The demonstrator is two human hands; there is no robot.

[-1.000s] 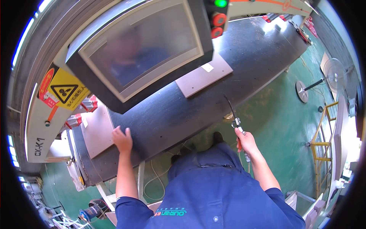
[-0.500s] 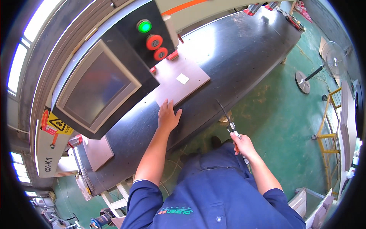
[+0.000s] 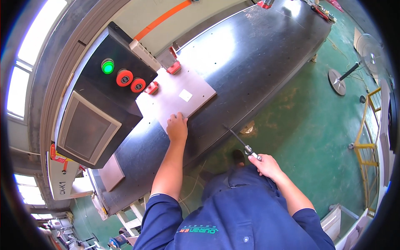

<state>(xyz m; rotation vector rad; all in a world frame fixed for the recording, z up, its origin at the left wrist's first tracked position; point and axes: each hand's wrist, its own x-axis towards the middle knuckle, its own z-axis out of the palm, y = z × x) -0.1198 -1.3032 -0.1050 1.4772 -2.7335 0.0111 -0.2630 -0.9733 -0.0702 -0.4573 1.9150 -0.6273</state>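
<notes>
A flat pinkish-grey panel (image 3: 193, 89) with a white label (image 3: 185, 95) lies on the dark table (image 3: 246, 79), its far side against red clamps (image 3: 173, 68). My left hand (image 3: 177, 127) is at the panel's near edge, fingers bent over it and thumb close beside them. In front of the table, my right hand (image 3: 266, 166) is closed around a silver air blow gun (image 3: 251, 153). The gun's long thin dark nozzle points up and left, its tip overlapping the table's near edge in view. Part of its handle is hidden by my fingers.
A black control console (image 3: 102, 96) with a screen, a lit green button and red buttons overhangs the table at left. Another panel (image 3: 111, 173) lies below it. A standing fan (image 3: 336, 82) and a yellow frame (image 3: 366, 148) stand at right on the green floor.
The view has shifted, showing more of the panel beside the console. My left fingers, spread before, are now bent over the panel's edge. The blow gun has tilted further left.
</notes>
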